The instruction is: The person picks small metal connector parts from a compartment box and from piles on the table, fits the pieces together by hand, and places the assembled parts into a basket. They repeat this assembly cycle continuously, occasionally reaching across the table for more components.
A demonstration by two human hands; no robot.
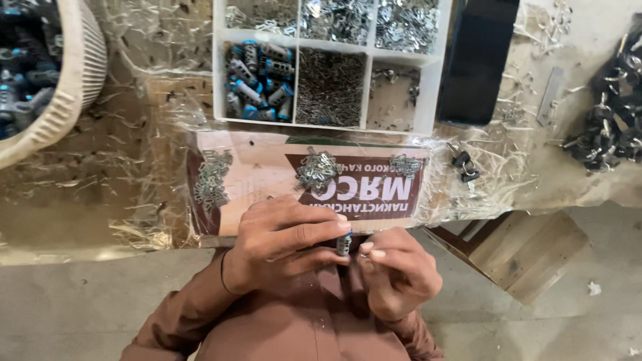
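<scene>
1. The left hand (284, 237) pinches a small grey cylindrical part with a blue band (344, 244) between thumb and fingertips; the right hand (394, 271) closes in beside it, fingers curled, touching or nearly touching the part's lower end.
2. The part sits upright between both hands, close to the person's chest. It looks light, rigid and smooth, likely slippery, and is best gripped round its barrel.
3. Just beyond the hands, small heaps of metal clips (316, 170) lie on a plastic-wrapped cardboard sheet (267, 167).
4. Further out, a white compartment tray (431, 80) holds more blue-banded parts (261, 83) and fine metal pieces.
5. Far left of the hands stands a woven basket (80, 73); far right, a pile of dark fittings (612, 113).
</scene>
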